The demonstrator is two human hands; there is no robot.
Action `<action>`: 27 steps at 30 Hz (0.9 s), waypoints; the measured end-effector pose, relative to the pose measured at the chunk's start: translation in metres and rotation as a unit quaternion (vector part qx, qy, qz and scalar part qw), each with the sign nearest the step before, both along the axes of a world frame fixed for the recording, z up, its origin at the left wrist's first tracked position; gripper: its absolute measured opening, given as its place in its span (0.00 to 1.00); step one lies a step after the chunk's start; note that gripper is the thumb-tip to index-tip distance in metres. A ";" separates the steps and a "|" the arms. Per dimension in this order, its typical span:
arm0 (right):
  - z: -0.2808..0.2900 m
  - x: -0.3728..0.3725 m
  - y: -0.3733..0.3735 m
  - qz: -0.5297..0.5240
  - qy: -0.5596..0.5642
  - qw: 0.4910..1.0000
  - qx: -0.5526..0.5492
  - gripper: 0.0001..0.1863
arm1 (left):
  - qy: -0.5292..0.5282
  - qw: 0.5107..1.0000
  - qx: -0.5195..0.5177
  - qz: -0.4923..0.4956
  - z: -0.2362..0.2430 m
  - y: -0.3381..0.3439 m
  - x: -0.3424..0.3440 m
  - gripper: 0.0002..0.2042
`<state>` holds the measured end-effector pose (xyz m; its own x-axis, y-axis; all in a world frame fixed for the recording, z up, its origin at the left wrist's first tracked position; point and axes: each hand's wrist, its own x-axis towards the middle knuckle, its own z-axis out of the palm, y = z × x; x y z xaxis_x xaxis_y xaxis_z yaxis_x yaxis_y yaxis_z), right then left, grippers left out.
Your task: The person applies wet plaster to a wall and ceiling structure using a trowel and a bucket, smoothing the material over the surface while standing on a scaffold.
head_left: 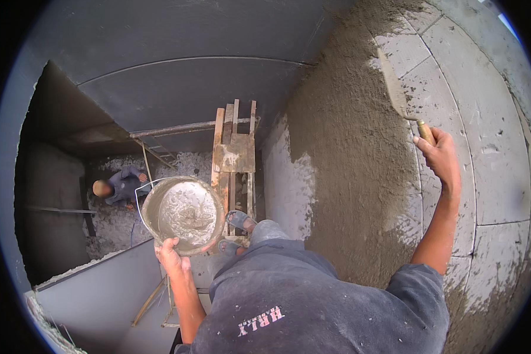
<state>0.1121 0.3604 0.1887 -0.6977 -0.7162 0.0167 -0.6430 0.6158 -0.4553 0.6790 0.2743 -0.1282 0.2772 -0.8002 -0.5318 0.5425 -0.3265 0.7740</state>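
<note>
My left hand (172,259) is closed on the near edge of a round bucket (152,221), whose wire handle hangs to the left. Wet grey mortar (189,209) lies inside the bucket. On the right, my right hand (441,156) grips the wooden handle of a pointed trowel (393,88). The trowel's mortar-smeared blade points up and away, over or against the block wall (439,100); whether it touches cannot be made out. Rough wet mortar (354,133) coats a broad band of that wall, beside bare pale blocks.
My sandalled feet (238,220) stand on a narrow scaffold of wooden planks (223,144). Far below on the left, another person (121,186) is on a rubble-strewn floor. A dark grey wall (200,82) rises ahead, and a broken-edged wall (106,289) is at lower left.
</note>
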 end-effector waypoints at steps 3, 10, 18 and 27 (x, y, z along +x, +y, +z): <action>-0.023 0.084 -0.055 0.110 0.097 0.981 0.124 0.13 | 0.000 1.000 0.009 0.004 0.016 -0.004 -0.017 0.24; -0.162 0.206 -0.114 0.471 0.311 0.825 -0.032 0.06 | 0.014 0.999 -0.027 -0.038 0.028 -0.009 -0.034 0.23; -0.198 0.268 -0.107 0.558 0.125 0.809 0.138 0.08 | 0.061 0.996 -0.063 -0.028 0.035 -0.014 -0.046 0.20; -0.170 0.257 -0.099 0.478 -0.032 0.858 0.185 0.14 | 0.096 0.994 -0.051 0.009 0.030 -0.008 -0.039 0.17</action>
<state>0.3696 0.2617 0.0185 0.2199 -0.9097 -0.3523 -0.9157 -0.0680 -0.3960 0.6398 0.2660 -0.0978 0.1942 -0.8485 -0.4923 0.6881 -0.2399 0.6848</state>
